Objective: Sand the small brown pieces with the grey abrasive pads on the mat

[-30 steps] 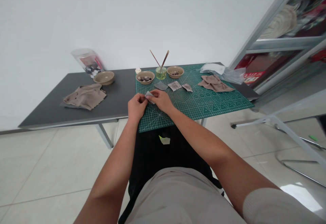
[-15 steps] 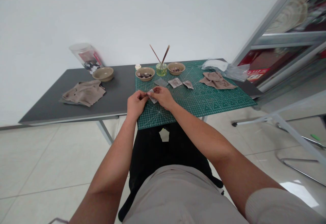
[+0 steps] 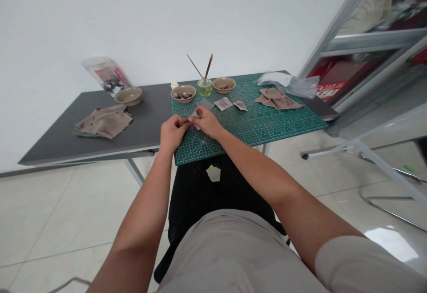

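My left hand (image 3: 173,132) and my right hand (image 3: 207,123) meet above the green cutting mat (image 3: 227,135), fingers pinched on a small pale piece (image 3: 196,116). Most of that piece is covered by the fingers. Just beyond lie a grey flat piece (image 3: 204,103), a mottled square piece (image 3: 223,103) and a smaller mottled piece (image 3: 240,105). Two tan bowls with dark bits, the left bowl (image 3: 183,94) and the right bowl (image 3: 224,85), flank a glass jar (image 3: 204,87) of yellow-green content that holds thin sticks (image 3: 208,65).
On the dark table (image 3: 147,124) are a brown cloth (image 3: 103,122), another tan bowl (image 3: 128,96) and a tilted clear container (image 3: 106,75). A second brown cloth (image 3: 276,98) and a plastic bag (image 3: 300,84) lie at the right. A white wall rises behind.
The view has shifted a little, so the table items appear slightly further left. My right hand has turned and its fingers cover more of the pale piece, which shows less between my hands.
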Demonstrator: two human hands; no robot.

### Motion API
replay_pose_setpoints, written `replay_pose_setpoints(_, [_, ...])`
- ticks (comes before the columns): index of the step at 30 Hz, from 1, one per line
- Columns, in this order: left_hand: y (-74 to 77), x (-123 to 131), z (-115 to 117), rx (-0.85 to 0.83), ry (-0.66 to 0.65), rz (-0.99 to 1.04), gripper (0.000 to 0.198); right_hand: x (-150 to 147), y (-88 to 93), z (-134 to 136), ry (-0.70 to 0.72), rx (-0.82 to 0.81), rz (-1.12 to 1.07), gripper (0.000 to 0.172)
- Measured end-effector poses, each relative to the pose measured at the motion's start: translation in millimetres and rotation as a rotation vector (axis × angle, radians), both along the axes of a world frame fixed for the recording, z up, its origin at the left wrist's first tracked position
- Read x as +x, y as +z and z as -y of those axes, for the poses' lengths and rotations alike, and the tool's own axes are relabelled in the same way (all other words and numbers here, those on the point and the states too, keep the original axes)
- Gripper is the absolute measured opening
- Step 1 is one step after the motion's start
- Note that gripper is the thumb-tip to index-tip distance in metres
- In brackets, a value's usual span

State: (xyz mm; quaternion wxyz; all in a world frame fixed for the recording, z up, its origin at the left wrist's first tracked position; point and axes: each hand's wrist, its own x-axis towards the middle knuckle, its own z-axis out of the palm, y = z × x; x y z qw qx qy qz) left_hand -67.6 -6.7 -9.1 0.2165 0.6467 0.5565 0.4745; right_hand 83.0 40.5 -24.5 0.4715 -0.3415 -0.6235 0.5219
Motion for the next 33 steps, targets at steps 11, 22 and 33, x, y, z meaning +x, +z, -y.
replay_pose_setpoints(11, [-0.3,0,-6,0.076,0.015,0.108,0.017,1,7.2,4,0.045,-0.044,-0.115,0.045])
replay_pose_setpoints(22, [1.2,1,-2,-0.011,-0.035,0.119,0.018,1,2.7,-2,0.058,-0.008,-0.128,0.043])
replay_pose_setpoints(33, [1.1,0,-9,-0.127,-0.094,0.222,0.015,1,-0.1,-8,0.005,-0.061,-0.028,0.038])
